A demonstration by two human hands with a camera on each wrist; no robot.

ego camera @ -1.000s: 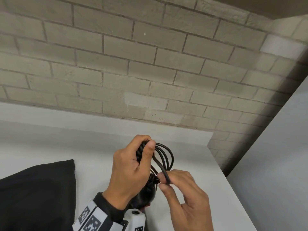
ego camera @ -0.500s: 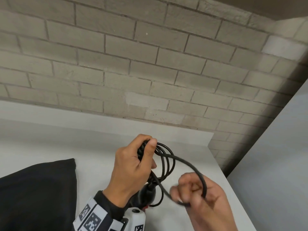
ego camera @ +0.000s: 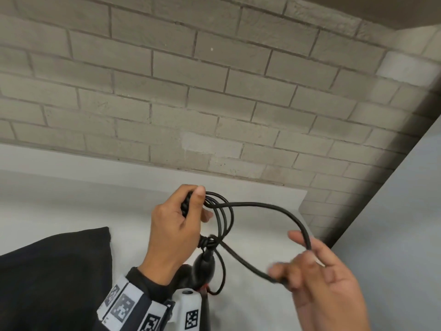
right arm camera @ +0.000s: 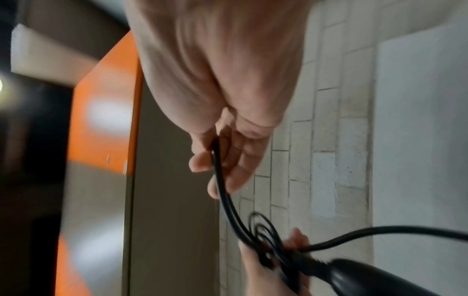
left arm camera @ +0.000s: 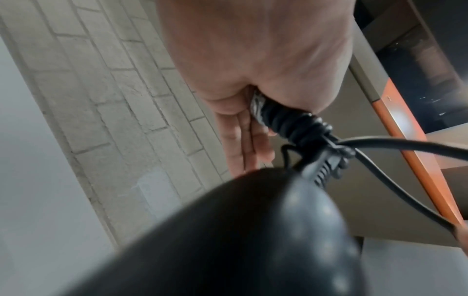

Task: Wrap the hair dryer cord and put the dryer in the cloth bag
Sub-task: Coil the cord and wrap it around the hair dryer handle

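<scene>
My left hand [ego camera: 177, 225] grips the black cord [ego camera: 262, 206] where it is coiled in several loops, thumb on top. The black hair dryer [ego camera: 204, 266] hangs below that hand, and in the left wrist view its body [left arm camera: 240, 240] fills the foreground. There the cord is wound tight [left arm camera: 291, 124] near the dryer's end. To the right, my right hand [ego camera: 310, 266] holds a wide free loop of the cord, which runs between its thumb and fingers [right arm camera: 219, 172]. The black cloth bag [ego camera: 52, 278] lies on the white table [ego camera: 83, 206] at the lower left.
A grey brick wall [ego camera: 214, 91] rises right behind the table. The table's right edge [ego camera: 307, 225] sits close to my right hand, with a grey panel [ego camera: 393, 235] beyond a dark gap. Orange-edged furniture [left arm camera: 415, 160] appears in the wrist views.
My right hand has swung out to the right, drawing a length of cord from the coil into a wide loop. My left hand kept its grip and barely moved.
</scene>
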